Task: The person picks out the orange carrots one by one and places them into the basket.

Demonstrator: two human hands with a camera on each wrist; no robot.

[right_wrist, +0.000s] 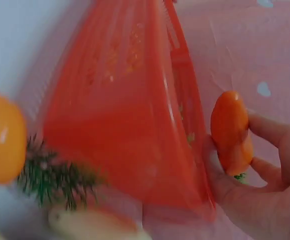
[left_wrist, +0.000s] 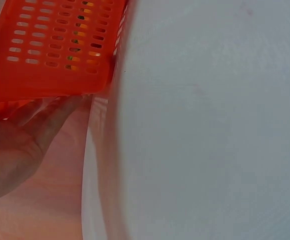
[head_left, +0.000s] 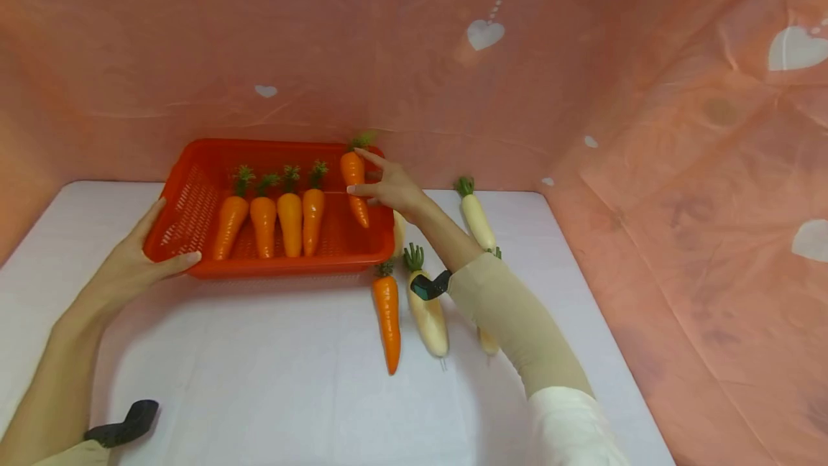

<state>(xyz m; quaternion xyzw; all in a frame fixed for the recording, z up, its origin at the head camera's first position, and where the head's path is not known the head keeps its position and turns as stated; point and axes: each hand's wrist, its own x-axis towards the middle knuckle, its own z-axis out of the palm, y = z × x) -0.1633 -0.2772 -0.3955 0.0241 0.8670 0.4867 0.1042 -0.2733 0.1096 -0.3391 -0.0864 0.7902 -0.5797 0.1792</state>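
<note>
My left hand (head_left: 132, 257) grips the red plastic basket (head_left: 284, 265) by its left end, thumb on the front rim and fingers along the outer side. The basket tilts toward me. In the left wrist view, fingers (left_wrist: 55, 117) lie under its slotted wall. Several orange carrots (head_left: 264, 225) with green tops lie side by side inside it. My right hand (head_left: 394, 189) pinches another carrot (head_left: 358, 189) between thumb and fingers, over the basket's right end, green top pointing away. The right wrist view shows that carrot's blunt tip (right_wrist: 230, 127) beside the basket rim.
On the white tabletop (head_left: 272, 365), one carrot (head_left: 388, 322) lies in front of the basket's right corner. White radishes (head_left: 430, 318) lie to its right, partly under my right forearm; another radish (head_left: 477, 220) lies farther back. A pink curtain (head_left: 388, 42) with white hearts stands behind the table.
</note>
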